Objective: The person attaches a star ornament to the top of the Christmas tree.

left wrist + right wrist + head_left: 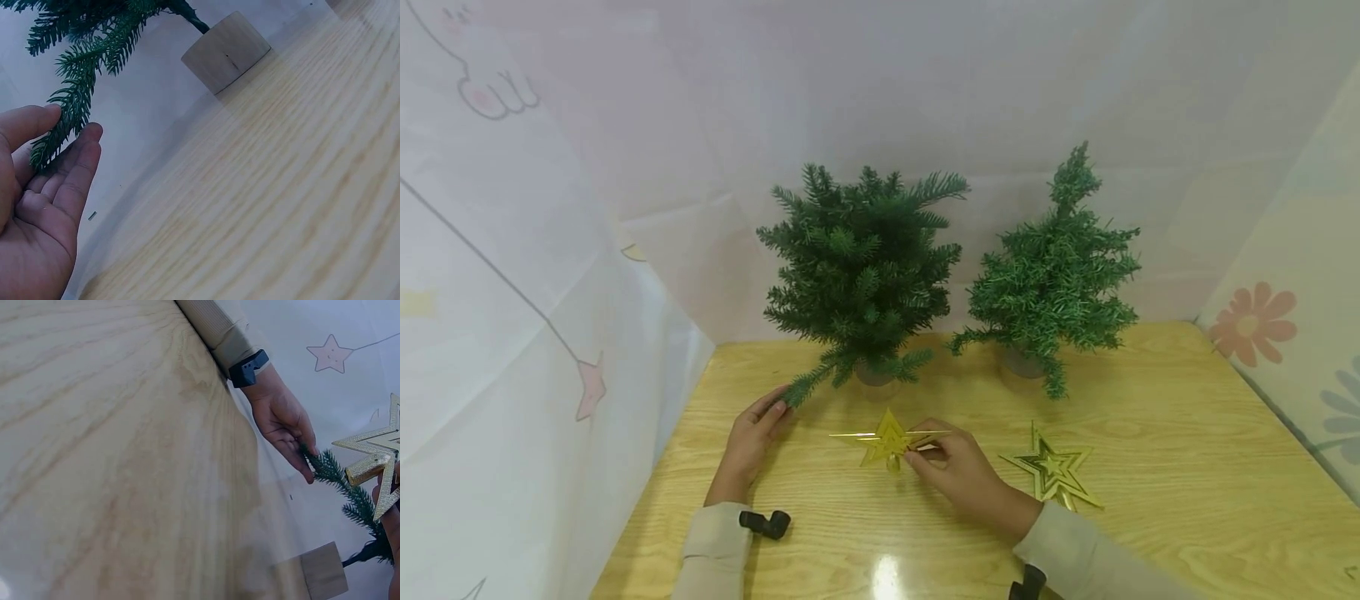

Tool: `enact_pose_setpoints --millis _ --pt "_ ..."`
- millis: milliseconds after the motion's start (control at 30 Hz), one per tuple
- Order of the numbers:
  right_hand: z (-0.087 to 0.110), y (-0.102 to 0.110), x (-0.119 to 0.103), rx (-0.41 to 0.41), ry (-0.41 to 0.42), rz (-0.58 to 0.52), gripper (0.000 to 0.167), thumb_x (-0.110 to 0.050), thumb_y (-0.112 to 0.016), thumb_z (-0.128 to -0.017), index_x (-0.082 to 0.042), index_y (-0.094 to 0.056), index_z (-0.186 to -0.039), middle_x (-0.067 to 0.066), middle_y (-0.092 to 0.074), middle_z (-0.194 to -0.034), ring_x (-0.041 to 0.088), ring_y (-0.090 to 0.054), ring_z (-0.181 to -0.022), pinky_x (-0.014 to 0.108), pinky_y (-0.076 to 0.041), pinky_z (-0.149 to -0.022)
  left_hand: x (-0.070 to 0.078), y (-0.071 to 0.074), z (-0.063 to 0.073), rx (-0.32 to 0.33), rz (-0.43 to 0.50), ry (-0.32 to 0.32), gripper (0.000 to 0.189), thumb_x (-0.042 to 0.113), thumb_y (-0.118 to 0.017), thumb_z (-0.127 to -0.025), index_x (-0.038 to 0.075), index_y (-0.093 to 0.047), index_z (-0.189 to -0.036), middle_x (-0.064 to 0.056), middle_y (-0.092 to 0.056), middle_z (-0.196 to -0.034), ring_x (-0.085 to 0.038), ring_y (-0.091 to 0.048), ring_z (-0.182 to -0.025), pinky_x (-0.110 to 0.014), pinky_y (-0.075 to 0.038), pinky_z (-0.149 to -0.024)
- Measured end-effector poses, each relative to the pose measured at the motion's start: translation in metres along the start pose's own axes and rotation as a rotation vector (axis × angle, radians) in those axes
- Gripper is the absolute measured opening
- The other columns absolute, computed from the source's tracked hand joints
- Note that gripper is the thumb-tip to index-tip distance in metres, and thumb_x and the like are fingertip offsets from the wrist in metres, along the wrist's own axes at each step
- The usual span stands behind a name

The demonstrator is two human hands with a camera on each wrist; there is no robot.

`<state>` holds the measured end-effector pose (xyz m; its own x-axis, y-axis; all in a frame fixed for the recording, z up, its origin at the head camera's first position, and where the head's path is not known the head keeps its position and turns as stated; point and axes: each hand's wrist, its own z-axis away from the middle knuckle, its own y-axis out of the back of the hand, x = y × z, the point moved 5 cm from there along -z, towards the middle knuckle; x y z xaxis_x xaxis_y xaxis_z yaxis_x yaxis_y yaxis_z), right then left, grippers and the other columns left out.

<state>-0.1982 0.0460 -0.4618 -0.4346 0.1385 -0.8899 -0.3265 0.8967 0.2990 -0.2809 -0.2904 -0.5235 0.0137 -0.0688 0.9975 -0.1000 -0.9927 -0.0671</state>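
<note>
My left hand point(751, 442) is at the lower left of a small artificial Christmas tree point(861, 267). Its thumb and fingers pinch the tip of a low green branch point(78, 103), which lies between them in the left wrist view. The tree stands on a round wooden base point(228, 53). In front of this tree, my right hand point(961, 471) holds a gold star tree topper point(889, 433) above the table, gripping it at its right side. The topper's hollow stem point(365, 469) shows in the right wrist view.
A second, lighter green tree point(1052, 283) stands at the back right. Another gold star topper point(1052, 468) lies on the wooden table point(820, 542) to the right of my right hand. A printed cloth backdrop point(850, 83) hangs behind and along the left side.
</note>
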Motion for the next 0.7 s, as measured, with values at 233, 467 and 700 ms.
enact_pose_setpoints --millis 233,467,700 --pt "-0.007 0.008 -0.012 0.039 0.081 0.070 0.026 0.001 -0.067 -0.090 -0.009 -0.065 -0.114 0.003 -0.063 -0.109 0.017 -0.067 -0.096 0.027 -0.058 -0.080 -0.002 0.002 0.001 0.018 -0.033 0.022 0.046 0.018 -0.049 -0.104 0.004 -0.039 -0.147 -0.016 -0.034 -0.148 -0.019 -0.048 -0.130 -0.029 -0.040 -0.107" --pt "-0.014 0.017 -0.024 0.051 0.142 0.062 0.024 -0.005 -0.068 -0.091 -0.015 -0.066 -0.113 -0.003 -0.064 -0.107 0.015 -0.068 -0.094 0.028 -0.059 -0.079 -0.004 0.004 0.000 0.020 -0.038 0.032 0.046 0.019 -0.050 -0.104 0.002 -0.039 -0.145 -0.016 -0.032 -0.148 -0.020 -0.047 -0.131 -0.026 -0.040 -0.106" --pt "-0.021 0.024 -0.036 0.049 0.119 0.023 0.022 -0.003 -0.068 -0.092 -0.012 -0.067 -0.111 0.000 -0.066 -0.104 0.020 -0.069 -0.094 0.029 -0.059 -0.079 0.002 0.002 0.001 0.015 0.003 0.034 0.046 0.015 -0.049 -0.104 -0.001 -0.037 -0.146 -0.018 -0.031 -0.148 -0.006 -0.055 -0.118 -0.031 -0.038 -0.109"
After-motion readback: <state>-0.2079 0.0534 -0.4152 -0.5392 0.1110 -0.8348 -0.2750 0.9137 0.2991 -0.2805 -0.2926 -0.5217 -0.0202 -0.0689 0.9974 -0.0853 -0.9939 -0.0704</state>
